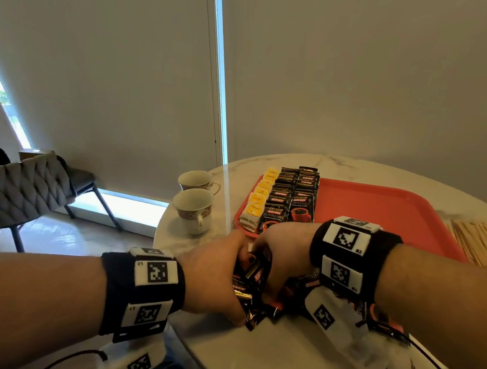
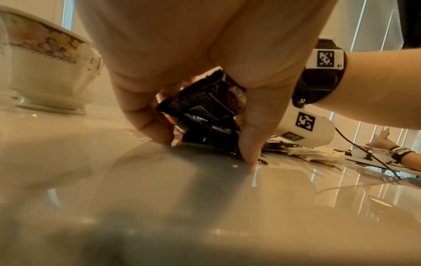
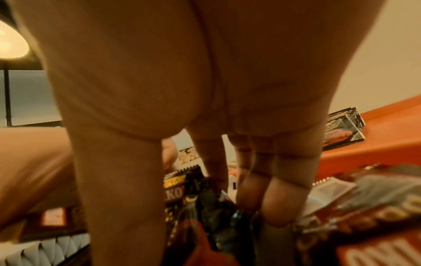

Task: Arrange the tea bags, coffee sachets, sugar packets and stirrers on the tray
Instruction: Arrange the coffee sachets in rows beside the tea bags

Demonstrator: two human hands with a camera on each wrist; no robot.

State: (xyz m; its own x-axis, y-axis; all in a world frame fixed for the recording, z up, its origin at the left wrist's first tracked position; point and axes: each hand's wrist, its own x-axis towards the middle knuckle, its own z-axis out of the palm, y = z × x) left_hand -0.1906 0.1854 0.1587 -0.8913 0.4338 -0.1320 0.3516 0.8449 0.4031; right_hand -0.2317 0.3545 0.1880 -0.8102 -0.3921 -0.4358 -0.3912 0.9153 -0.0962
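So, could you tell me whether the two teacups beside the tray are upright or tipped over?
Upright: both teacups stand on their bases on the table, rims up.

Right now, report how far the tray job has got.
Done: a row of tea bags and two rows of coffee sachets lie at the left end of the red tray. In hand: the left hand and right hand gather a bunch of loose coffee sachets on the table. Left: white packets and wooden stirrers off the tray.
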